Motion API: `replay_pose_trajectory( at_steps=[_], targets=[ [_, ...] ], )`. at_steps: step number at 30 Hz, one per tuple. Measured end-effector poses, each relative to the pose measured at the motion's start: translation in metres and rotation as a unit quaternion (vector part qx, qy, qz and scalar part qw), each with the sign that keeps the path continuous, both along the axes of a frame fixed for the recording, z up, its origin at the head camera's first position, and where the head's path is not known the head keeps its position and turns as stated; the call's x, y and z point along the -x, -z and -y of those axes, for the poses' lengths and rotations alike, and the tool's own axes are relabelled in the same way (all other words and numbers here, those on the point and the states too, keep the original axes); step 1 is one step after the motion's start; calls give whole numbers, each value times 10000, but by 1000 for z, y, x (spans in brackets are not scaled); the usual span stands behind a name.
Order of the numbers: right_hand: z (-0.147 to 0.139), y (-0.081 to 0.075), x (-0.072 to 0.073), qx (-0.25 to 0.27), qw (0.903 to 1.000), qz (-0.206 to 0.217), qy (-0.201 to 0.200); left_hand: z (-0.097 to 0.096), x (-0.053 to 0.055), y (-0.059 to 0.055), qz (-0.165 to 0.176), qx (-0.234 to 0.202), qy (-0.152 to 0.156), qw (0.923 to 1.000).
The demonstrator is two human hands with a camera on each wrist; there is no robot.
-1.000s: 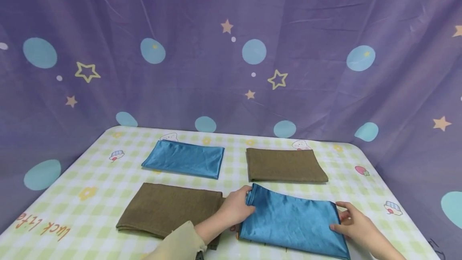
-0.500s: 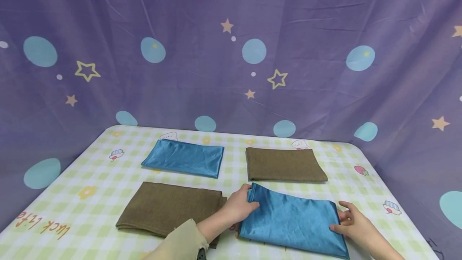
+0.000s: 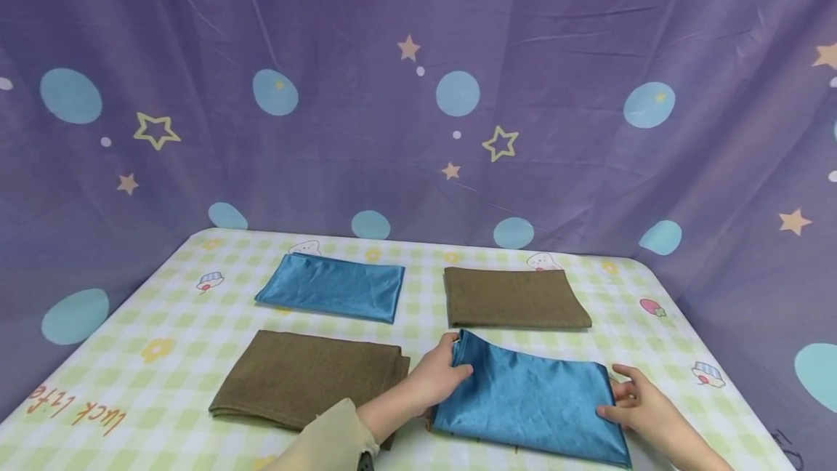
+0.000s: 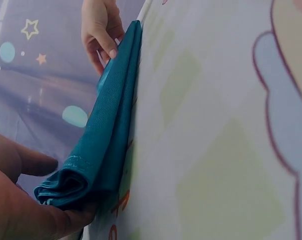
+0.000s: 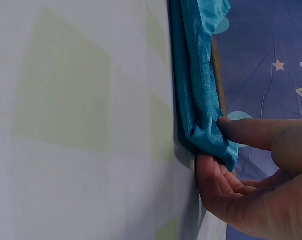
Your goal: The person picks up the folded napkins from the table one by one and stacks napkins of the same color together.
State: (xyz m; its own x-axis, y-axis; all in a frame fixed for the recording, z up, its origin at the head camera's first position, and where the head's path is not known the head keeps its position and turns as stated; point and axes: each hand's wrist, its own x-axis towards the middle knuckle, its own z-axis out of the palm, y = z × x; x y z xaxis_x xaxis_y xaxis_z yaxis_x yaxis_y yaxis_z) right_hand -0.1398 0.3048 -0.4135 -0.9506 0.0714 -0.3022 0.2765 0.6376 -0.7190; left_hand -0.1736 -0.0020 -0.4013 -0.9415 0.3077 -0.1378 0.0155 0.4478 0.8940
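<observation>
A folded shiny blue cloth [image 3: 530,402] lies at the front right of the table, with creases along its far edge. My left hand [image 3: 434,384] grips its left end, thumb on top; the left wrist view shows the rolled fold layers [image 4: 73,182] between thumb and fingers. At the opposite end, my right hand [image 3: 644,409] pinches the right edge. The right wrist view has the thumb pressing the cloth's corner [image 5: 216,145] from above while the other fingers tuck beneath it. Just left of the blue cloth, partly behind my left forearm, is a folded brown cloth [image 3: 307,376].
Toward the back lie another folded blue cloth [image 3: 333,286] on the left and another folded brown cloth [image 3: 513,296] on the right. A green-and-white checked cover [image 3: 163,391] spreads over the table. Behind it hangs a purple curtain [image 3: 366,129] with stars and dots.
My left thumb has slid slightly right over the end of the front blue cloth. The right hand and the other cloths stay as they were.
</observation>
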Motion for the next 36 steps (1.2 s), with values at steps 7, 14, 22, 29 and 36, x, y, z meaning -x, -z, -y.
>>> replay_pose_trajectory(
  at_steps=[7,14,22,29,36],
  targets=[
    [1,2,-1,156,9997,152,149,3,2,2,-270,319,-7,9991],
    [2,4,-1,16,9995,286,133,6,4,5,-486,390,-140,9980],
    [2,1,-3,98,9999,131,53,9,5,0,-48,91,-221,9997],
    [3,0,-3,191,9996,170,83,12,5,0,755,-856,-558,9919],
    [5,-1,-2,250,9995,184,115,15,3,2,1508,-1868,-563,9691]
  ],
)
